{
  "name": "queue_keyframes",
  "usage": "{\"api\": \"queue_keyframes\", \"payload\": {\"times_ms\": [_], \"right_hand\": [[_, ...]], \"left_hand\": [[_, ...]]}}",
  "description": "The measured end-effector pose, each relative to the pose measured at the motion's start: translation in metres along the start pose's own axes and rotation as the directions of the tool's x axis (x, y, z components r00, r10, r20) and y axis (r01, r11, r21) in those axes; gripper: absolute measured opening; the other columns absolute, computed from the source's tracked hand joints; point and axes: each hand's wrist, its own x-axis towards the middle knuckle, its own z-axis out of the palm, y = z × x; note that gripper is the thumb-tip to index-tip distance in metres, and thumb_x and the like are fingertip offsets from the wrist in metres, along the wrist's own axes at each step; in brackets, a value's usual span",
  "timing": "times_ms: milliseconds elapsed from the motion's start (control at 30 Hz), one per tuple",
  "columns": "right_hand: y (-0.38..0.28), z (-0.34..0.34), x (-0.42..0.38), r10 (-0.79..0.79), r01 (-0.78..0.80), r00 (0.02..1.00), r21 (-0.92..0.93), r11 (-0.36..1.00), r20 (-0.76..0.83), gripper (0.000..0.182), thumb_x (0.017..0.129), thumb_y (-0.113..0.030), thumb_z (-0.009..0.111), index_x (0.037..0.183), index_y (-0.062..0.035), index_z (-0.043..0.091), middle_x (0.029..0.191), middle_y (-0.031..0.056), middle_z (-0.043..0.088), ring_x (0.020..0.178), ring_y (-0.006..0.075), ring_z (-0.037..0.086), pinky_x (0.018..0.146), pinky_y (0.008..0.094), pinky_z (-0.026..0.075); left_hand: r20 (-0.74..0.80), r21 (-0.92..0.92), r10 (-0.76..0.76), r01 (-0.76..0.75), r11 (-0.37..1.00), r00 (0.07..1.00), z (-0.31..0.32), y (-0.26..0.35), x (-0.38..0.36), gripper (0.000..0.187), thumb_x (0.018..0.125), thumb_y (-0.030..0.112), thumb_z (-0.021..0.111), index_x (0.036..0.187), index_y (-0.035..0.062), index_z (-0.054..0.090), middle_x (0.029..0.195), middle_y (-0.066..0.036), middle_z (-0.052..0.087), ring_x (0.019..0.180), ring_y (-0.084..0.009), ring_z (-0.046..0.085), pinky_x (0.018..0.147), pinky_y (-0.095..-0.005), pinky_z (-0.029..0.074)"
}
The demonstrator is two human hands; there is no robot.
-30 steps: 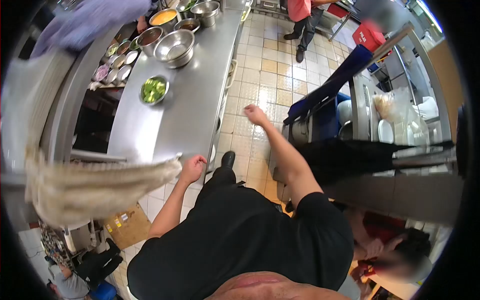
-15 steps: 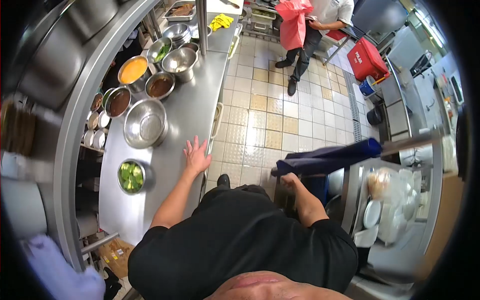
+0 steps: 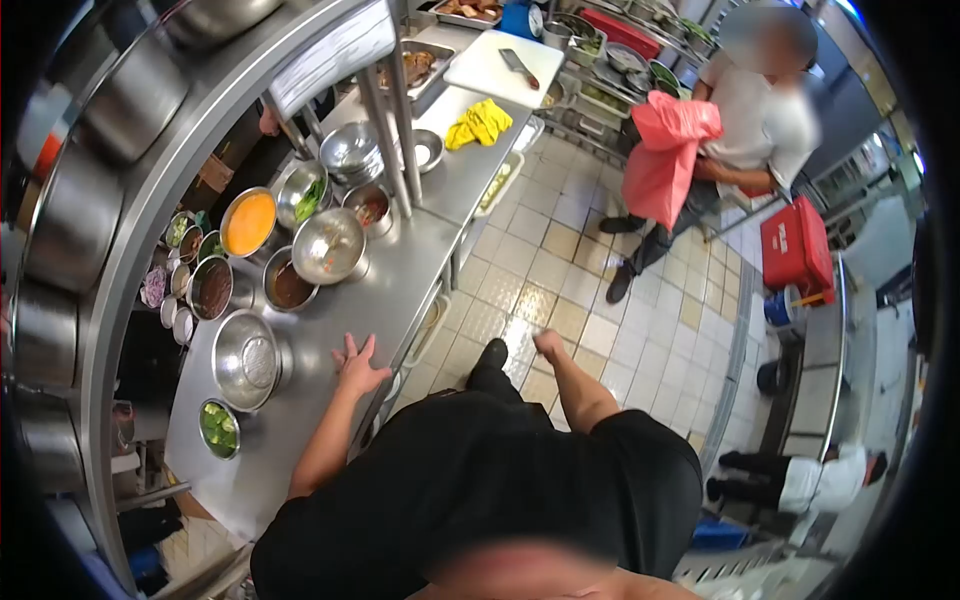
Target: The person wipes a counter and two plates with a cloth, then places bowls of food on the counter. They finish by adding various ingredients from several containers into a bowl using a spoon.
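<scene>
My left hand (image 3: 361,368) is open, fingers spread, over the edge side of the steel counter (image 3: 330,455). Nearest to it on the left stands a large steel mixing bowl (image 3: 245,362). A small bowl of cut green vegetables (image 3: 219,428) sits just in front of that one. Out over the tiled floor, my right hand (image 3: 547,345) is curled into a loose fist, and nothing shows in it.
Farther along the counter are a pot of orange liquid (image 3: 249,222), a pot of brown sauce (image 3: 290,280), a yellow cloth (image 3: 478,124) and a knife (image 3: 519,68) on a white cutting board (image 3: 470,70). A person (image 3: 765,120) holds a red bag (image 3: 663,165). Another person (image 3: 815,485) stands right.
My view has swung, bringing the cutting board into sight. The long dark blue thing beside my right hand is gone from view. That hand is now over the floor; my left stays spread.
</scene>
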Motion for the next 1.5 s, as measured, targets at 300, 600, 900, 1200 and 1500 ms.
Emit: {"api": "queue_keyframes", "payload": {"times_ms": [300, 600, 900, 1200, 1500], "right_hand": [[-0.363, -0.213, 0.196, -0.539, 0.523, 0.789, -0.138, 0.841, -0.294, 0.067, 0.075, -0.017, 0.060, 0.134, 0.0003, 0.033, 0.137, 0.0235, 0.035, 0.125, 0.0382, 0.038, 0.103, 0.0403, 0.037], [-0.479, -0.261, 0.271, -0.457, 0.448, 0.886, -0.383, 0.808, 0.072, 0.106, 0.069, -0.020, 0.070, 0.148, -0.0145, 0.000, 0.148, 0.0192, 0.026, 0.128, 0.0393, 0.038, 0.104, 0.0504, 0.034], [-0.455, -0.235, 0.254, -0.599, 0.545, 0.788, -0.615, 0.569, 0.143, 0.063, 0.072, -0.035, 0.065, 0.127, -0.0092, 0.049, 0.113, 0.0168, 0.062, 0.108, 0.0321, 0.058, 0.091, 0.0399, 0.047], [-0.388, -0.124, 0.074, -0.377, 0.664, 0.122, 0.207, 0.719, 0.918, 0.030, 0.073, -0.004, 0.066, 0.102, 0.0000, 0.061, 0.090, 0.0052, 0.066, 0.080, 0.0152, 0.062, 0.074, 0.0286, 0.049], [-0.386, 0.007, -0.319, -0.126, 0.820, -0.483, 0.498, 0.284, 0.867, 0.055, 0.083, -0.019, 0.069, 0.130, -0.0053, 0.047, 0.118, 0.0096, 0.059, 0.094, 0.0179, 0.061, 0.083, 0.0311, 0.049]], "left_hand": [[-0.079, -0.094, -0.275, 0.268, 0.959, 0.958, 0.010, 0.052, 0.029, 0.108, 0.053, 0.024, 0.085, 0.143, 0.0379, 0.027, 0.154, -0.017, 0.000, 0.135, -0.0547, 0.004, 0.107, -0.0541, 0.027], [-0.179, -0.204, -0.461, 0.425, 0.882, 0.869, 0.021, 0.096, 0.026, 0.091, 0.061, 0.025, 0.080, 0.141, 0.0276, 0.037, 0.152, -0.018, 0.015, 0.137, -0.0454, 0.016, 0.109, -0.0469, 0.027], [-0.535, -0.646, -0.627, 0.203, 0.736, 0.566, 0.107, 0.117, -0.051, 0.024, 0.080, 0.020, 0.065, 0.101, 0.0078, 0.065, 0.104, -0.014, 0.064, 0.098, -0.0297, 0.059, 0.085, -0.0371, 0.047], [-0.134, -0.990, -0.960, -0.063, 0.122, 0.246, 0.270, 0.112, -0.151, 0.023, 0.087, 0.024, 0.057, 0.090, 0.0021, 0.066, 0.077, -0.008, 0.066, 0.068, -0.0166, 0.062, 0.065, -0.0296, 0.049], [-0.291, -0.294, -0.458, -0.534, -0.793, 0.840, 0.178, 0.065, -0.260, 0.065, 0.089, 0.057, 0.045, 0.133, 0.0090, 0.044, 0.124, -0.014, 0.056, 0.105, -0.0268, 0.059, 0.092, -0.0413, 0.047]]}}
